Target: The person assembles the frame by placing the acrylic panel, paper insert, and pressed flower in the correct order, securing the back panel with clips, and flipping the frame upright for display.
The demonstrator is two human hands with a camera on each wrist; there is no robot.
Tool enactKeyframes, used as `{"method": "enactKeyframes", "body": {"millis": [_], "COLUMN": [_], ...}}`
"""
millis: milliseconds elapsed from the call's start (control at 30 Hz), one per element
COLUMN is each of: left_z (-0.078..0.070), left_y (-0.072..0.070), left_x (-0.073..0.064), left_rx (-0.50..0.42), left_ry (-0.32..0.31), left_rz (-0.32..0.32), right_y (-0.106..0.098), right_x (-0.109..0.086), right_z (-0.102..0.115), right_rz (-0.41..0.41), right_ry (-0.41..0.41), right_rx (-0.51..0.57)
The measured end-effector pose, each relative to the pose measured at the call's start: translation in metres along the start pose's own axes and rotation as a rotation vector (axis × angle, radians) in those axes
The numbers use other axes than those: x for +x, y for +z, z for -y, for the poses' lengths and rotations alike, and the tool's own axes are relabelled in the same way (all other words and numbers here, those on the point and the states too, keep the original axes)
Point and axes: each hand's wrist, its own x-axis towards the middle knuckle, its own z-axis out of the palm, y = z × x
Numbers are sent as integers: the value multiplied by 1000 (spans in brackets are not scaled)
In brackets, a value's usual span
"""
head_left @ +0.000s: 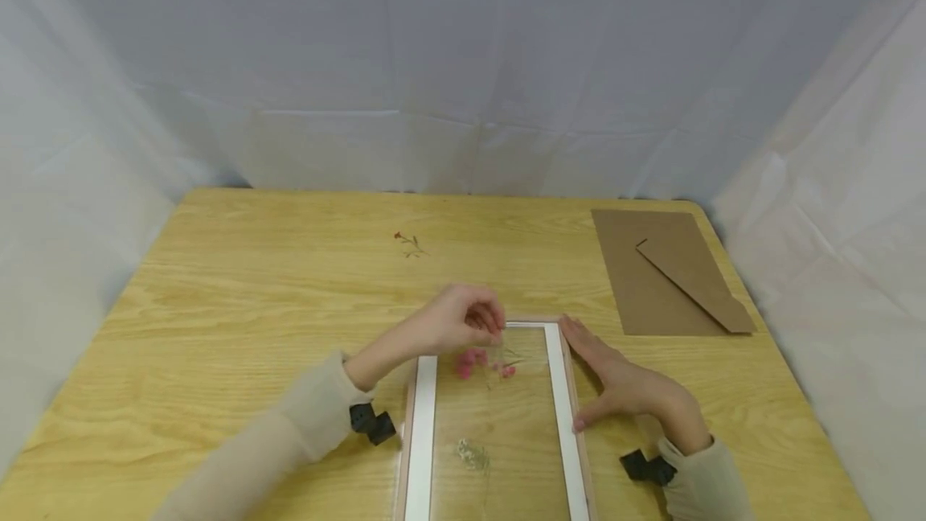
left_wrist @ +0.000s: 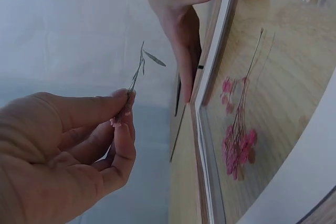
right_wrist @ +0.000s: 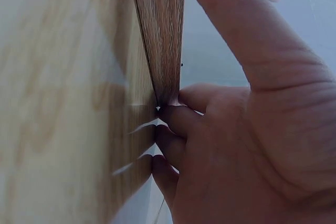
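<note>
Between thumb and fingertips, my left hand (head_left: pixel 463 320) pinches a small dried flower sprig (left_wrist: pixel 137 74) with thin green leaves; its pinkish bloom is partly hidden by the fingers. The hand is above the far end of a wooden picture frame (head_left: pixel 568 376) with white inner strips and a clear pane. Pink dried flowers (left_wrist: pixel 239 148) lie in the frame below it, and a white-flowered sprig (head_left: pixel 473 455) lies nearer me. My right hand (head_left: pixel 629 384) rests along the frame's right side, fingers extended, with the thumb on the edge (right_wrist: pixel 168 40).
A red flower sprig (head_left: pixel 410 244) lies on the wooden table (head_left: pixel 253 280) toward the back. At the back right is a brown backing board (head_left: pixel 622 272) with a folded cardboard stand (head_left: pixel 694 284) on it. Pale sheeting (head_left: pixel 463 63) hangs around the table.
</note>
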Motion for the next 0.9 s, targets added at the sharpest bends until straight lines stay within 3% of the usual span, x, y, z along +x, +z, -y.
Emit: {"method": "enactKeyframes", "body": {"millis": [133, 367, 533, 700, 900], "left_z": [-4, -5, -1, 3, 5], "left_y": [16, 44, 62, 70, 72], "left_x": [3, 16, 28, 35, 47], "left_rx": [45, 232, 409, 602, 722], "left_ry": [65, 213, 316, 317, 364], "left_rz": [120, 305, 325, 320, 347], "right_y": [-1, -1, -1, 0, 0], "right_x": [0, -1, -2, -1, -1], "right_z": [0, 1, 0, 0, 0], "right_rz": [1, -6, -17, -13, -6], "right_ry": [15, 12, -13, -18, -23], "right_rx": [6, 27, 33, 33, 25]}}
